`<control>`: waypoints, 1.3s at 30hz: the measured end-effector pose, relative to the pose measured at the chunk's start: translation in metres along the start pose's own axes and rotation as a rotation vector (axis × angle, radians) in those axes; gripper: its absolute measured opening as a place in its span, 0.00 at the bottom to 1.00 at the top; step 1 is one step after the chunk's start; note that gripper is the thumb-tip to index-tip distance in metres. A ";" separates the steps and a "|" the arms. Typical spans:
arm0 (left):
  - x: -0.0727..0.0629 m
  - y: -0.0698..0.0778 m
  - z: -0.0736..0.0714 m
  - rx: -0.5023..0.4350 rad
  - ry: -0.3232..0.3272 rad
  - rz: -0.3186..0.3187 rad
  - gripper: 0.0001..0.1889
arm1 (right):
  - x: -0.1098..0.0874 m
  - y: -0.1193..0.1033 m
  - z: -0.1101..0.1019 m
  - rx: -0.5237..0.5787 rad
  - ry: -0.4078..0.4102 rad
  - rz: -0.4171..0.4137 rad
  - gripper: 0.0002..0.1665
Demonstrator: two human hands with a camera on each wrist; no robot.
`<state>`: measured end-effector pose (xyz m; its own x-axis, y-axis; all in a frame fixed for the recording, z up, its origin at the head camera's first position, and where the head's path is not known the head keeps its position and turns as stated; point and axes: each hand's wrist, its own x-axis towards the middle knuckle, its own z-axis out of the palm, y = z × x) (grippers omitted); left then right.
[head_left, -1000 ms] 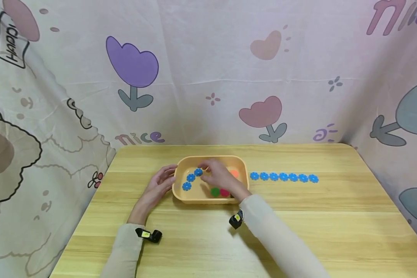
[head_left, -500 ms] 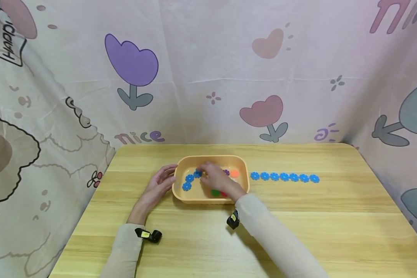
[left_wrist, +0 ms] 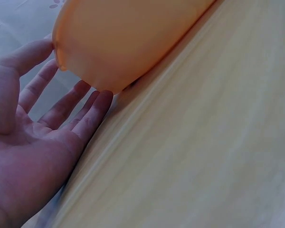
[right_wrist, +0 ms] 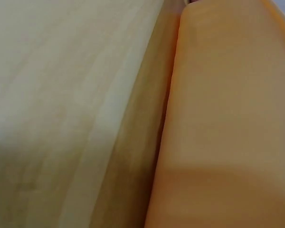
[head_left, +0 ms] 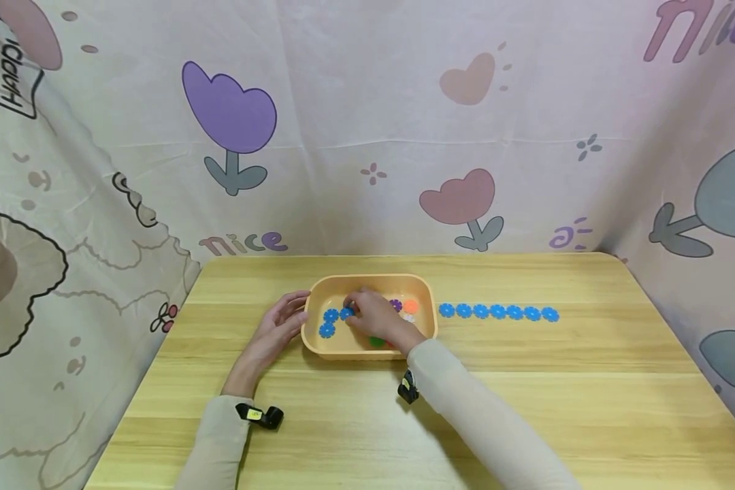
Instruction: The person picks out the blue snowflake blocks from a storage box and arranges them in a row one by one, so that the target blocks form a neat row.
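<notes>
Three blue discs (head_left: pixel 331 316) sit in the left part of the tray (head_left: pixel 354 340), mid-frame in head view. Change: rightmost disc has swung down nearly level with its neighbour, and the right hand (head_left: pixel 375 315) has closed in there. It looks to be pinching a fourth blue piece (head_left: pixel 350 304), mostly covered. So work is at that end of the set; can't tell if they're linked. Left hand (head_left: pixel 280 322) is relaxed against the tray's left end. Purple (head_left: pixel 395 305), orange (head_left: pixel 410 306) and white (head_left: pixel 408 318) pieces at tray right; right wrist partly blocks the green piece (head_left: pixel 376 341). Seven-disc row (head_left: pixel 498 312) on the worktop (head_left: pixel 318 422), right of tray.

Left wrist: fingertips touch the tray wall, upper left of frame; no grip.

Right wrist: tray wall fills the right side, worktop the left; pinch not visible.
</notes>
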<state>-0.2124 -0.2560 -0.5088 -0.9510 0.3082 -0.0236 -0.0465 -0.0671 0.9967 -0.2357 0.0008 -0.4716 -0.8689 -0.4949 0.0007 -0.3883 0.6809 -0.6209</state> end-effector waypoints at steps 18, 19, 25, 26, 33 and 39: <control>-0.002 0.002 0.001 -0.009 -0.008 0.018 0.27 | -0.005 0.007 -0.005 0.113 0.048 -0.066 0.11; -0.003 0.002 0.001 -0.007 -0.007 0.016 0.27 | -0.006 0.007 -0.006 0.123 0.052 -0.066 0.11; -0.003 0.002 0.001 0.003 -0.004 0.013 0.27 | -0.012 0.002 -0.017 0.213 0.086 -0.058 0.11; -0.003 0.002 0.001 0.003 -0.004 0.013 0.28 | -0.013 0.001 -0.019 0.234 0.090 -0.060 0.12; -0.003 0.002 0.001 0.004 0.002 0.008 0.27 | -0.024 -0.004 -0.032 0.327 0.136 -0.073 0.13; -0.003 0.002 0.001 0.005 -0.002 0.017 0.27 | -0.037 -0.004 -0.043 0.386 0.163 -0.082 0.14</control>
<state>-0.2096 -0.2560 -0.5071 -0.9510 0.3092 -0.0068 -0.0292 -0.0678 0.9973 -0.2153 0.0397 -0.4356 -0.8889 -0.4264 0.1672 -0.3419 0.3750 -0.8616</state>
